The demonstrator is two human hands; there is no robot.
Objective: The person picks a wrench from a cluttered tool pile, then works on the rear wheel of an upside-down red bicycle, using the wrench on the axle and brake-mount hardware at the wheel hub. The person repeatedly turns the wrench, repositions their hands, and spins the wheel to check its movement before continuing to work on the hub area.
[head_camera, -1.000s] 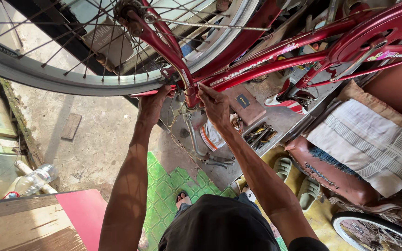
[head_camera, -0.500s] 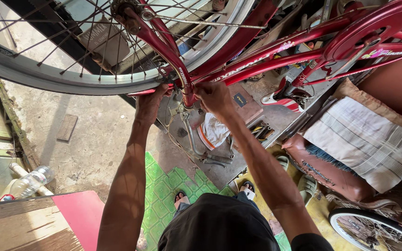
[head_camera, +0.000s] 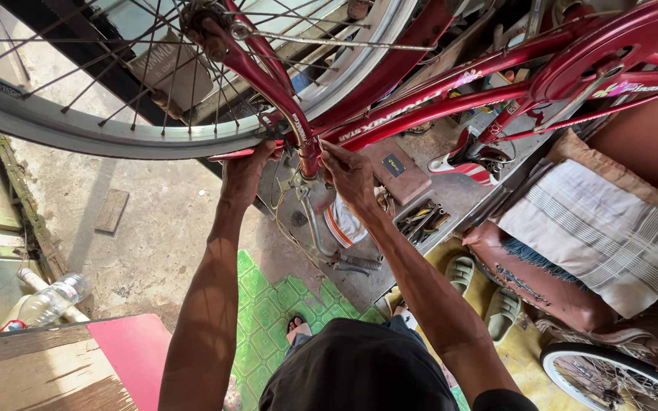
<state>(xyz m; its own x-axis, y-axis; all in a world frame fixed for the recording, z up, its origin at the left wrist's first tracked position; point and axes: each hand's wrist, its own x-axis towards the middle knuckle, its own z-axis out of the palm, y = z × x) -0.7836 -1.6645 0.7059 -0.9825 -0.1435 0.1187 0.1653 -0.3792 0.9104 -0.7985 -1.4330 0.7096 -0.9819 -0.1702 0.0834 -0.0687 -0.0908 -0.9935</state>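
A red bicycle frame [head_camera: 420, 114] hangs upside down in front of me, its front wheel [head_camera: 154, 137] at upper left and its red fork [head_camera: 264, 72] running down to the head tube. My left hand [head_camera: 244, 173] is closed on the red mudguard edge just left of the fork crown. My right hand [head_camera: 350, 176] pinches the joint at the head tube [head_camera: 310, 156], fingers closed; what lies between the fingertips is too small to tell. The chrome handlebar [head_camera: 317, 232] hangs below the hands. A dark cap [head_camera: 356, 365] fills the bottom middle.
An open tool tray [head_camera: 420, 221] and a brown box [head_camera: 394, 171] lie on the concrete. A brown cushion with a checked cloth [head_camera: 595, 228] sits right, a second wheel [head_camera: 611, 377] below it. Sandals [head_camera: 458, 270], green mat [head_camera: 268, 304], plastic bottle [head_camera: 47, 301], wooden plank [head_camera: 32, 373].
Both hands stay at the fork crown. The right hand's fingers have shifted slightly at the joint, and the view has moved a little.
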